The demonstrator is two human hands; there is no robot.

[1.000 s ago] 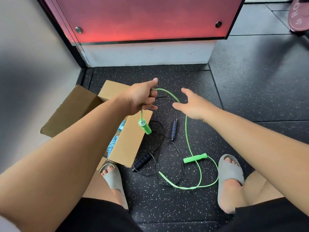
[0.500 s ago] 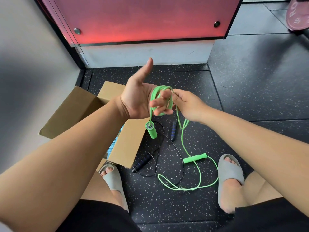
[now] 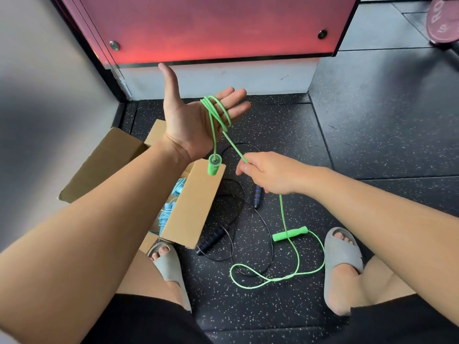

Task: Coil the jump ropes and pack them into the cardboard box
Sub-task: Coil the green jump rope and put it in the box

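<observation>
My left hand (image 3: pixel 188 115) is raised palm up with straight fingers, and the green jump rope (image 3: pixel 216 112) is looped round those fingers. One green handle (image 3: pixel 213 165) dangles below the palm. My right hand (image 3: pixel 268 173) pinches the green cord lower down and holds it taut. The rest of the cord runs down to the floor, where the second green handle (image 3: pixel 290 234) lies. A black jump rope (image 3: pixel 213 239) with blue-banded handles lies loose on the floor. The open cardboard box (image 3: pixel 191 209) at the left holds a light blue rope (image 3: pixel 169 207).
My feet in grey slides (image 3: pixel 344 249) rest on the speckled black rubber floor on either side of the ropes. A red panel (image 3: pixel 211 26) above a white base stands ahead, a grey wall at the left. A pink object (image 3: pixel 444 18) sits at the top right.
My left hand opened flat and rose with the green loops round its fingers. My right hand slid down the cord, away from the left, pulling it taut.
</observation>
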